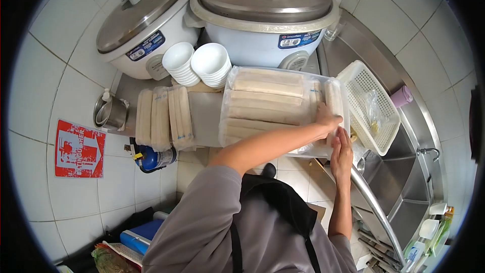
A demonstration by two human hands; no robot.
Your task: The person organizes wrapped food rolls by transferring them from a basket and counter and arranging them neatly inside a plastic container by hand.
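A clear plastic tray [227, 78] lies on the steel counter, filled with pale wrapped rolls [268, 87]. At its right end, one roll [332, 96] lies crosswise to most of the others. My left hand [328, 117] is on the lower part of that roll, with its fingers partly hidden. Close by, my right hand [342, 146] rests at the tray's lower right corner, fingers stretched out and held along the end of the roll. More wrapped rolls [159, 119] lie in packs on the counter to the left.
Two large rice cookers [262, 45] stand behind, with stacked white bowls [209, 63] before them. A white basket [371, 106] holding a plastic bag sits over the sink [404, 172] at the right. A metal pot [111, 111] is at the left end.
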